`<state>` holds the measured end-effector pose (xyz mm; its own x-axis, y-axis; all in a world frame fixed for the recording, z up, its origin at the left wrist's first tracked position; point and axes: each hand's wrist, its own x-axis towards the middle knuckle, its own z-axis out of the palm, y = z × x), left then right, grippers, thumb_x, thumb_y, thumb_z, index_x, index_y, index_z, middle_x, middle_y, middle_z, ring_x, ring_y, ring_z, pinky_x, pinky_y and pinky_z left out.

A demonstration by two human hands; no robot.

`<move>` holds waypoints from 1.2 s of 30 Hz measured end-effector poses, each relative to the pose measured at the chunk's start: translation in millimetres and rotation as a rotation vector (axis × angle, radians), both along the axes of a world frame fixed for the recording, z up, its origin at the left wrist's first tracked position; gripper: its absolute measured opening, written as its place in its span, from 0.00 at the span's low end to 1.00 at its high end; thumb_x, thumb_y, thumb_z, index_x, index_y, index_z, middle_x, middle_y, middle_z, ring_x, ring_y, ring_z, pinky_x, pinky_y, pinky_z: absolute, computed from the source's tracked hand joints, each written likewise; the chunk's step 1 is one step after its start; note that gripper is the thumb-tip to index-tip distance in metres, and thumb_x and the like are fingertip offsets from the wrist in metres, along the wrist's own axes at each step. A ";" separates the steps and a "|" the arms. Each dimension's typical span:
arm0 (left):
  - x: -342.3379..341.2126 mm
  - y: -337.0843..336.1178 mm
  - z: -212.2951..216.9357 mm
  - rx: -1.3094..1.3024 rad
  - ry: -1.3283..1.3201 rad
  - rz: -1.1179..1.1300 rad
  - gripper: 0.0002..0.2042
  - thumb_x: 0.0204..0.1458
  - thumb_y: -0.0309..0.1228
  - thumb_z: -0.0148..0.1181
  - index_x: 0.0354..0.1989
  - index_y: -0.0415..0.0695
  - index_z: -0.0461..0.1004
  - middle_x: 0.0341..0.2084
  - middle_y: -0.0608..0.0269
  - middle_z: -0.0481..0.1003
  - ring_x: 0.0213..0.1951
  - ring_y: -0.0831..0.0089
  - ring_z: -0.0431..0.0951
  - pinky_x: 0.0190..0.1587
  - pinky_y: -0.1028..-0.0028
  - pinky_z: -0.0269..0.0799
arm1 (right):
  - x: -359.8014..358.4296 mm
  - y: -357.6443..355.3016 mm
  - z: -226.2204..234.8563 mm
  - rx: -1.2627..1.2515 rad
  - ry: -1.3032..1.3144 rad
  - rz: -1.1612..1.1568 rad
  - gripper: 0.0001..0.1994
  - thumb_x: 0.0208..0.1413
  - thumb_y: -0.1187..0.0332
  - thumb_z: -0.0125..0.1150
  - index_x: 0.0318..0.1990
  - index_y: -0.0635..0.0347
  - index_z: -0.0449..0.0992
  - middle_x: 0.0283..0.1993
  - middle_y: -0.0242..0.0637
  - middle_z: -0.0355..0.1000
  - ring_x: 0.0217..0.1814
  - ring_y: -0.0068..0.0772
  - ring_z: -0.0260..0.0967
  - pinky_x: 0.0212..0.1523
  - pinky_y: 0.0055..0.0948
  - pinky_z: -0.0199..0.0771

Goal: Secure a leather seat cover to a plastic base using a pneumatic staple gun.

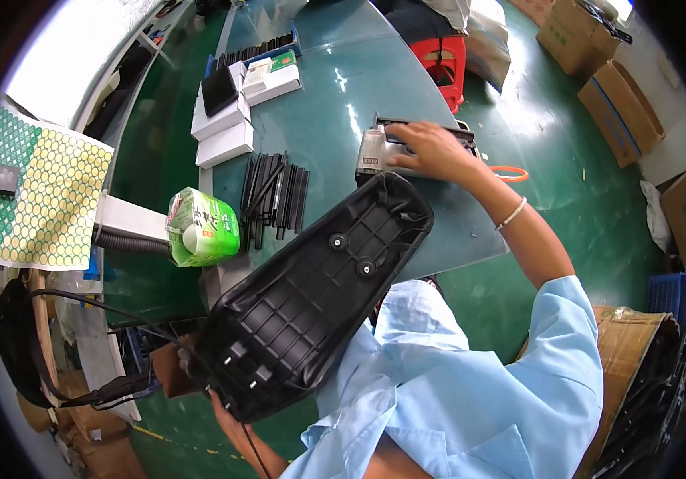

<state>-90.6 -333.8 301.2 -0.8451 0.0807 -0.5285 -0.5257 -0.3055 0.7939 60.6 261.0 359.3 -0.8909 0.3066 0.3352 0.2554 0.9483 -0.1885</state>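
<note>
A long black seat (303, 295) lies tilted across the table's near edge and my lap, its ribbed plastic underside up. Black covering wraps round its rim, and two round metal fasteners show near the far end. My left hand (227, 423) grips the near left end; most of its fingers are hidden beneath. Beyond the seat's far end, a grey pneumatic staple gun (371, 152) lies on the table. My right hand (432, 150) is over its handle, fingers curled round it. An orange air hose (511, 173) shows beside the gun.
Black strips (275, 195) lie in a bundle on the green table (343, 96). White boxes (226, 144) and a blue tray (295, 40) of strips stand farther back. A green bag (203, 227) sits at the table's left edge. A red stool (443, 68) stands beyond; cartons (618, 112) line the right.
</note>
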 end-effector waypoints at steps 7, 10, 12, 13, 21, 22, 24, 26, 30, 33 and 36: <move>22.8 -22.1 -3.0 0.036 0.016 -0.009 0.25 0.58 0.43 0.51 0.57 0.37 0.63 0.51 0.53 0.70 0.50 0.59 0.73 0.53 0.60 0.71 | 2.9 -24.8 18.9 -0.064 0.062 -0.039 0.33 0.49 0.49 0.60 0.59 0.54 0.59 0.43 0.45 0.64 0.46 0.48 0.67 0.43 0.41 0.69; 29.4 -20.5 -10.5 0.029 0.040 -0.050 0.24 0.58 0.42 0.51 0.56 0.37 0.64 0.51 0.53 0.71 0.49 0.59 0.74 0.53 0.60 0.71 | 11.6 -21.0 4.9 -0.040 -0.073 0.005 0.35 0.47 0.51 0.63 0.60 0.54 0.58 0.41 0.46 0.64 0.45 0.49 0.66 0.42 0.43 0.68; 33.1 -15.0 -9.8 0.061 0.059 -0.072 0.24 0.58 0.42 0.51 0.56 0.37 0.64 0.50 0.53 0.71 0.49 0.59 0.74 0.53 0.60 0.71 | 12.4 -27.6 -3.6 0.018 -0.074 -0.020 0.34 0.47 0.52 0.62 0.60 0.54 0.58 0.39 0.46 0.64 0.41 0.50 0.66 0.42 0.43 0.67; 34.8 -10.7 -7.1 0.099 0.087 -0.111 0.23 0.58 0.42 0.51 0.56 0.37 0.65 0.50 0.53 0.71 0.50 0.59 0.73 0.54 0.59 0.70 | 13.0 -27.4 -3.7 0.009 -0.101 -0.029 0.33 0.49 0.52 0.61 0.59 0.56 0.58 0.38 0.47 0.66 0.40 0.51 0.67 0.41 0.43 0.67; 77.1 16.2 -27.1 0.365 -0.024 -0.048 0.24 0.57 0.42 0.51 0.58 0.41 0.63 0.54 0.56 0.69 0.55 0.58 0.69 0.60 0.55 0.63 | 73.9 -23.7 67.2 -0.574 -0.002 -0.256 0.24 0.58 0.49 0.52 0.49 0.62 0.65 0.27 0.43 0.71 0.28 0.38 0.70 0.31 0.36 0.69; 80.6 31.8 -19.7 0.337 -0.034 -0.073 0.23 0.57 0.42 0.51 0.58 0.41 0.63 0.54 0.55 0.69 0.54 0.58 0.69 0.60 0.56 0.63 | 92.0 -25.3 79.3 -0.778 0.074 -0.298 0.23 0.58 0.49 0.52 0.45 0.63 0.67 0.25 0.39 0.70 0.26 0.32 0.69 0.30 0.33 0.69; 78.5 58.2 -4.2 0.310 -0.051 -0.109 0.23 0.58 0.41 0.51 0.58 0.42 0.63 0.54 0.55 0.68 0.54 0.58 0.69 0.60 0.56 0.63 | 129.4 -43.3 100.1 -0.908 0.125 -0.489 0.23 0.54 0.49 0.57 0.41 0.64 0.69 0.24 0.33 0.67 0.22 0.22 0.64 0.27 0.27 0.67; 72.6 86.0 11.6 0.370 -0.060 -0.193 0.22 0.58 0.41 0.51 0.57 0.42 0.64 0.54 0.54 0.69 0.54 0.57 0.70 0.59 0.56 0.64 | 172.8 -46.0 99.6 -0.676 0.153 -0.576 0.21 0.52 0.54 0.61 0.42 0.63 0.70 0.23 0.31 0.66 0.22 0.20 0.63 0.26 0.24 0.65; 63.9 157.2 47.7 0.379 -0.058 -0.310 0.22 0.58 0.41 0.51 0.56 0.41 0.65 0.52 0.55 0.70 0.52 0.59 0.71 0.56 0.57 0.68 | 245.6 -65.9 94.7 -0.666 0.429 -0.740 0.16 0.49 0.61 0.62 0.42 0.62 0.71 0.22 0.28 0.65 0.21 0.18 0.61 0.23 0.22 0.65; 45.7 218.9 83.7 0.328 0.149 -0.394 0.21 0.56 0.40 0.54 0.55 0.42 0.67 0.48 0.57 0.73 0.47 0.62 0.74 0.51 0.62 0.72 | 284.2 -86.2 87.5 -0.677 0.542 -0.823 0.15 0.50 0.63 0.61 0.42 0.63 0.70 0.22 0.28 0.64 0.21 0.18 0.63 0.21 0.22 0.67; 21.8 278.1 151.5 0.316 0.346 -0.455 0.20 0.56 0.37 0.55 0.55 0.41 0.67 0.46 0.58 0.73 0.46 0.67 0.74 0.51 0.67 0.71 | 301.7 -107.8 80.6 -0.899 0.800 -0.757 0.16 0.51 0.66 0.59 0.43 0.66 0.67 0.23 0.31 0.64 0.22 0.20 0.65 0.20 0.22 0.70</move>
